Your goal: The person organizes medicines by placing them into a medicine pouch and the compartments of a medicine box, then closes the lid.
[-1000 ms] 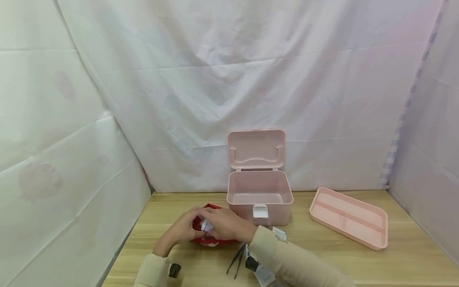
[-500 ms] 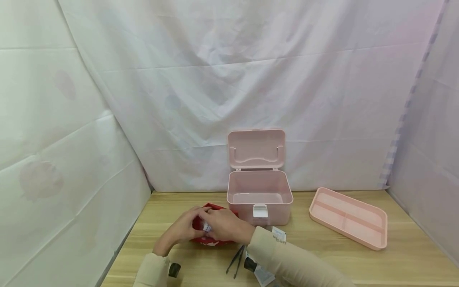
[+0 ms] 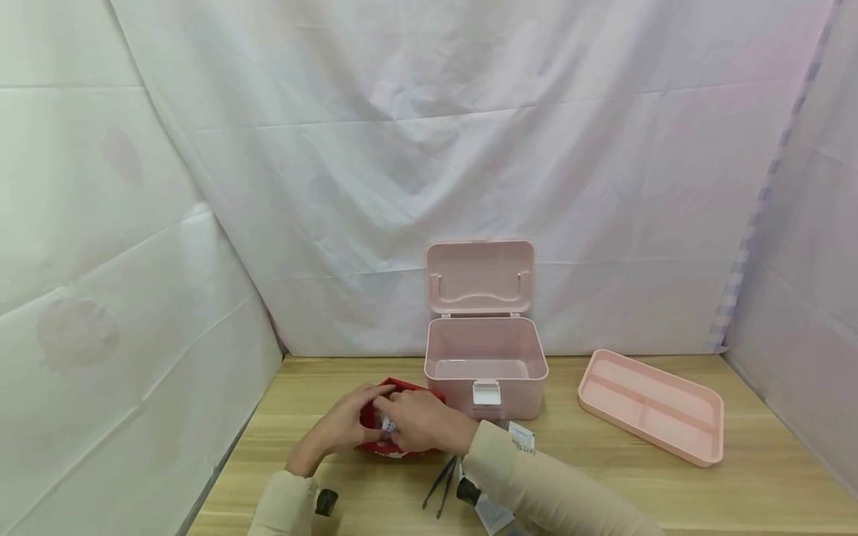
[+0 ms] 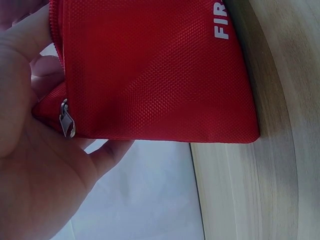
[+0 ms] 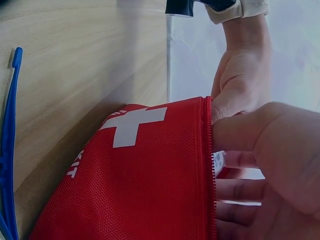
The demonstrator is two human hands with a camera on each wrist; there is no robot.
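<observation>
A red pouch (image 5: 150, 185) is sitting left of the lower centre of the head frame, its mouth gaping upward and its white cross and lettering facing the bottom edge. The left hand (image 3: 344, 422) is gripping it, fingers and thumb curling around the mouth, just beside the zip pull (image 4: 66, 120) at the left of the left wrist frame. The right hand (image 3: 422, 420) is reaching into the mouth from the right, fingers partly bent; its fingertips are hiding inside, so whether they are holding anything I cannot tell. A small white printed item (image 3: 388, 424) is showing in the mouth, between the hands. Tweezers (image 5: 8, 135) are lying with legs spread at the bottom centre of the head frame, near the pouch. White packets (image 3: 494, 515) are lying just right of them, partly disappearing under the right sleeve (image 3: 556, 484). A pink box (image 3: 519, 398) is standing at centre, its lid (image 3: 480, 279) rising open behind it. A divided pink tray (image 3: 623, 380) is lying slantwise at the right, well apart from the pouch. The wooden table (image 3: 670, 499) is bearing everything, and white cloth (image 3: 536, 149) is hanging behind.
</observation>
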